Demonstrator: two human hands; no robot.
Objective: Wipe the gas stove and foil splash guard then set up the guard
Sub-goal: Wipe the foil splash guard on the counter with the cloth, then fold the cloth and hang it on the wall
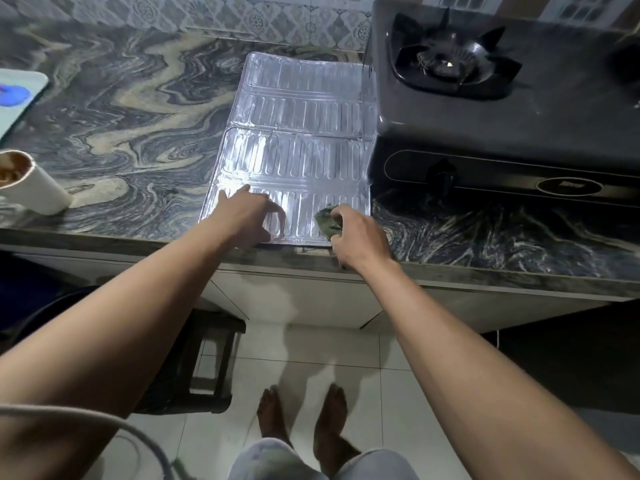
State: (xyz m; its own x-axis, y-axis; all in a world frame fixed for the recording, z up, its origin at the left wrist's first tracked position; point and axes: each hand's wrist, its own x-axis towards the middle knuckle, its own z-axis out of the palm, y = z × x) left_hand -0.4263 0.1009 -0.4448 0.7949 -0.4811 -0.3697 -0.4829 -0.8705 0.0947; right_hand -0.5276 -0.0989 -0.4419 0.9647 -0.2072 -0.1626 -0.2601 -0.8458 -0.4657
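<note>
The foil splash guard lies flat on the counter. It is shiny and silver, with rows of little bumps, and it is opened out into panels. Its right edge sits just beside the gas stove. Its near edge reaches the front edge of the counter.

The left hand rests on the near left part of the guard. Its fingers are straight and spread apart, lying on the foil. The right hand is at the near right corner of the guard. Its fingers are curled tight around a dark green cloth, and the cloth touches the foil.

The gas stove is black and stands on the counter at the right. One burner with a black pan stand shows on top. A round black knob is on the front.

The counter is dark stone with swirly light lines. At the far left sits a white cup with something brown inside. Behind it lies a pale board with a blue thing on it. A tile wall with patterns runs along the back.

Under the counter a dark stool stands on the pale floor. The person's bare feet stand on the floor tiles, close to the counter.
</note>
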